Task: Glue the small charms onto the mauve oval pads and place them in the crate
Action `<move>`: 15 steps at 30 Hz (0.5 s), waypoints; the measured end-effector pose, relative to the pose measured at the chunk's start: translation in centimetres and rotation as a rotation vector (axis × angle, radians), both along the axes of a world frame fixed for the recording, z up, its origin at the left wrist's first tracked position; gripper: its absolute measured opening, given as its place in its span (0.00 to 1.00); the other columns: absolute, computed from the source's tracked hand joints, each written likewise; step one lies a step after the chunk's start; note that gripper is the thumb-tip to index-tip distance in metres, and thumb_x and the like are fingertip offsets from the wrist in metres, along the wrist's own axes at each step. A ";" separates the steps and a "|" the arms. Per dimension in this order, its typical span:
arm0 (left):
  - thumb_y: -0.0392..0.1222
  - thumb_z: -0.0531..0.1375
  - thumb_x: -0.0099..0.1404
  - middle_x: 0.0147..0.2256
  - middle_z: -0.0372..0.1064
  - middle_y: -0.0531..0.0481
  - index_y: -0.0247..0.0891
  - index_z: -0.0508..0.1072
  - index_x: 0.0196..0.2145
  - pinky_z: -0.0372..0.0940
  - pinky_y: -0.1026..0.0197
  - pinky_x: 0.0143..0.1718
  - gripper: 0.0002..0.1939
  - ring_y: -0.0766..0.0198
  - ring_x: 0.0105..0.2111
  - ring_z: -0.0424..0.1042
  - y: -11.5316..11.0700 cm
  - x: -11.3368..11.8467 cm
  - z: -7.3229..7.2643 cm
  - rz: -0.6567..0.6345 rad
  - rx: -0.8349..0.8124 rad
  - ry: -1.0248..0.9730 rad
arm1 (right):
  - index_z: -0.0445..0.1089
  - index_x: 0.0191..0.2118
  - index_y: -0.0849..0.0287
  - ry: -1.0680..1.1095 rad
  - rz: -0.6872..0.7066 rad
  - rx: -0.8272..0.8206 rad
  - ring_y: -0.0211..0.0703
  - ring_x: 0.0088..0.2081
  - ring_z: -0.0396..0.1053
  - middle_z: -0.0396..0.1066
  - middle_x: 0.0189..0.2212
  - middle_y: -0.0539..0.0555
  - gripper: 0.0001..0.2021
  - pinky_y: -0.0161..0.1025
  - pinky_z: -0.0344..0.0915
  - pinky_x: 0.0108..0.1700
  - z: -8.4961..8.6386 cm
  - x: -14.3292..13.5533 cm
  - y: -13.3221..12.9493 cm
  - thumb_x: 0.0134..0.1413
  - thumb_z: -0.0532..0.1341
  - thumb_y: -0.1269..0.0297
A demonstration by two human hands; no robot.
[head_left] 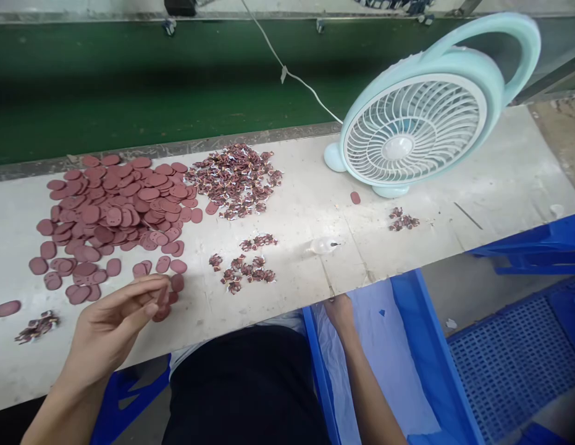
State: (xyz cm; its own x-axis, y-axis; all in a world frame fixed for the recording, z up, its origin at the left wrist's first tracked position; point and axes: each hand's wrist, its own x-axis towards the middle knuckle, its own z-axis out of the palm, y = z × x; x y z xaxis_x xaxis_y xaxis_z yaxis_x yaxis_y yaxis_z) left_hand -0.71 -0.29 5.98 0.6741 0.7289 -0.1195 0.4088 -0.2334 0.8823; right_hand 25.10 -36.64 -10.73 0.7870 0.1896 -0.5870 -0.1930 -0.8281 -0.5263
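My left hand [113, 324] pinches a reddish-brown oval piece [162, 294] between thumb and fingers, above the table's front edge at the left. Behind it lies a large heap of the same oval pieces [125, 201]. My right hand [340, 309] is at the table's front edge, above a lined blue crate, with its fingers closed round a thin metal tool [328, 278] whose tip points up over the table. A pile of small dark-red figures [236, 179] sits right of the ovals, with smaller groups [247, 270] nearer me. A small clear bottle [324, 246] with a dark tip lies on its side.
A light-blue fan [398, 147] stands at the table's back right, its white cable [310, 89] running up behind. The blue crate [417, 346] holds a pale liner below the table edge. Blue stools and a blue perforated crate [519, 352] are at the right.
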 end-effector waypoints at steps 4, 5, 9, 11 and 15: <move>0.51 0.67 0.63 0.41 0.82 0.50 0.57 0.85 0.40 0.70 0.47 0.35 0.08 0.57 0.32 0.71 0.3 -1.1 -0.6 0.185 -0.477 -0.127 | 0.74 0.40 0.62 -0.055 -0.256 0.155 0.39 0.33 0.74 0.75 0.33 0.50 0.14 0.38 0.73 0.36 5.1 -0.4 -1.2 0.64 0.66 0.54; 0.53 0.68 0.62 0.41 0.82 0.49 0.57 0.86 0.38 0.69 0.48 0.33 0.07 0.58 0.31 0.70 0.1 -1.2 -0.8 0.229 -0.540 -0.124 | 0.73 0.39 0.61 -0.072 -0.327 0.217 0.38 0.29 0.72 0.74 0.29 0.50 0.15 0.36 0.71 0.32 6.9 -0.7 -1.3 0.64 0.66 0.52; 0.55 0.71 0.55 0.37 0.82 0.45 0.50 0.86 0.36 0.65 0.60 0.23 0.12 0.64 0.26 0.65 -2.2 0.2 -1.0 0.344 -0.840 -0.176 | 0.71 0.35 0.57 0.015 -0.463 0.589 0.33 0.19 0.61 0.65 0.21 0.45 0.22 0.31 0.58 0.17 13.3 -2.7 0.9 0.63 0.60 0.41; 0.52 0.73 0.53 0.36 0.81 0.45 0.47 0.85 0.37 0.64 0.65 0.20 0.14 0.68 0.24 0.64 -4.1 1.7 -0.9 0.318 -1.036 -0.243 | 0.74 0.39 0.58 0.165 -0.429 0.753 0.32 0.17 0.55 0.62 0.21 0.45 0.30 0.29 0.48 0.11 14.7 -2.9 3.8 0.65 0.51 0.34; 0.45 0.73 0.56 0.41 0.82 0.42 0.41 0.84 0.41 0.67 0.71 0.23 0.14 0.69 0.27 0.71 -7.4 4.6 -0.2 0.217 -1.322 -0.334 | 0.70 0.57 0.64 0.756 -0.479 1.413 0.26 0.21 0.60 0.69 0.32 0.49 0.35 0.19 0.46 0.10 13.7 -0.5 10.5 0.65 0.51 0.34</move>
